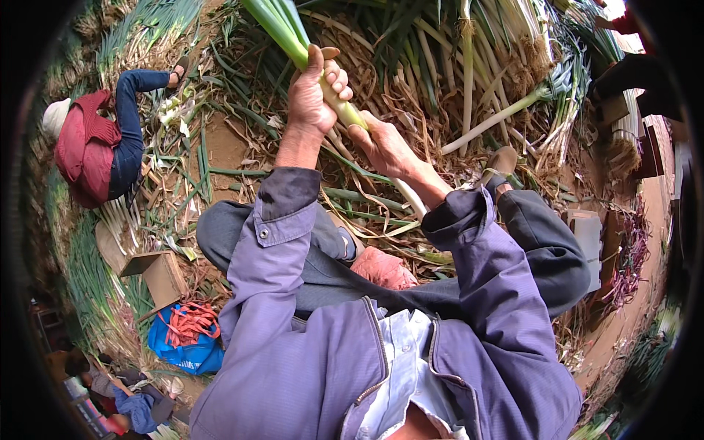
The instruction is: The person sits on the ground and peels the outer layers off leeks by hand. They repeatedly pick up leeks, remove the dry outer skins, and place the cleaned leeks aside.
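Both my hands grip one long green onion [345, 110], which slants across in front of me. My left hand [312, 95] is closed around it just below the green leaves, thumb pointing up along the stalk. Lower down, my right hand [389, 150] is closed on the pale part, thumb and fingers pressed against it. The white lower end [411, 198] shows beneath my right wrist. Another green onion [499, 117] lies slanted on the pile to the right of my hands. Dry husks and loose leaves [367, 209] lie beneath my forearms.
Bundled green onions [513, 37] are heaped ahead. A person in red [88, 147] bends over at the left. Nearby are a wooden stool [165, 279] and a blue bag [187, 352] with red strips. Between my legs is a reddish cloth or bag [385, 268]; purple-red strands [629, 253] lie right.
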The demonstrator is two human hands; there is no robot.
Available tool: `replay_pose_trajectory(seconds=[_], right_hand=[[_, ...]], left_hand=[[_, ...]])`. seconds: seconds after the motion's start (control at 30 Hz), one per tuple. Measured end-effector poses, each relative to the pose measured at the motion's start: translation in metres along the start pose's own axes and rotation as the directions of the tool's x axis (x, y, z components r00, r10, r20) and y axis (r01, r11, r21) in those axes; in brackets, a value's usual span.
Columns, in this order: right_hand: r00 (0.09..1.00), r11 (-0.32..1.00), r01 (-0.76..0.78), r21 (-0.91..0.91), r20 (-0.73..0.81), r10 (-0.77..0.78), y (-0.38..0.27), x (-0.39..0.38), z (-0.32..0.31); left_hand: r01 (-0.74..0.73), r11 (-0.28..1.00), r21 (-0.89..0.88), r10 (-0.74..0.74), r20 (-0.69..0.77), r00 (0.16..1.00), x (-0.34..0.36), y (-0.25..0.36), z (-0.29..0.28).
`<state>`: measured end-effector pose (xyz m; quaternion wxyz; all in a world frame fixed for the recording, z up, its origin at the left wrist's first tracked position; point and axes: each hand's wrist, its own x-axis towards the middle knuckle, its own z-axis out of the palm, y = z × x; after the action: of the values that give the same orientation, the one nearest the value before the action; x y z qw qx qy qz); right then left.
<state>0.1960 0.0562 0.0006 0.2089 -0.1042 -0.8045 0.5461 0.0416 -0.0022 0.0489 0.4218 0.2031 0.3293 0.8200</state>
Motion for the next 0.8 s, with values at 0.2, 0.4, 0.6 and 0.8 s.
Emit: replay_pose_trajectory(seconds=[0.2,0.4,0.6,0.8], right_hand=[[0.977,0.988,-0.052,0.146,-0.197,0.081,-0.001,-0.015,0.006],[0.968,0.816,0.140,-0.561,-0.097,-0.232,0.043,-0.071,-0.003],[0.941,0.593,0.247,-0.766,0.336,0.041,0.103,-0.165,-0.031],[0.666,0.352,0.305,-0.885,0.462,0.585,0.191,-0.287,-0.054]], left_hand=[[0.024,0.999,-0.036,-0.013,0.289,0.957,0.001,0.006,0.008],[-0.046,0.990,0.133,0.049,-0.018,0.999,0.015,0.036,-0.008],[-0.094,0.961,0.260,0.140,-0.163,0.977,0.036,0.086,-0.022],[-0.166,0.921,0.352,0.230,-0.147,0.962,0.080,0.172,-0.037]])
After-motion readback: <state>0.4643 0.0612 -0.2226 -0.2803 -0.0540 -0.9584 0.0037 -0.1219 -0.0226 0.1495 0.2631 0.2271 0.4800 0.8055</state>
